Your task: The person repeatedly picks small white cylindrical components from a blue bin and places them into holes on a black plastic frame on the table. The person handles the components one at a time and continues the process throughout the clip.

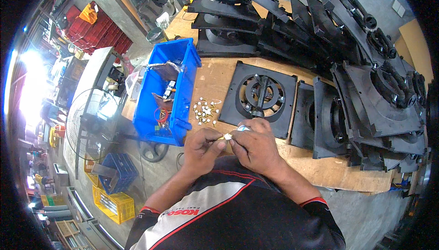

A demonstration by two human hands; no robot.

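Note:
Close to the table's near edge, my two hands meet at a small brass fitting (222,137) with white material at its right end. My left hand (201,151) pinches its brass end between thumb and fingertips. The thumb and fingers of my right hand (258,147) close on the white end. Within my right hand's curl shows a white and light-blue object (243,128), mostly hidden, so its kind is unclear. Just beyond my hands lies a loose group of small brass-and-white fittings (206,110). A square black stove panel with a round burner (263,95) lies flat beyond my right hand.
A blue plastic bin (157,133) with small parts stands left of the fittings. Black stove panels (228,42) are stacked along the back, and more (379,99) lean at the right. A standing fan (91,122) and crates (114,204) are on the left.

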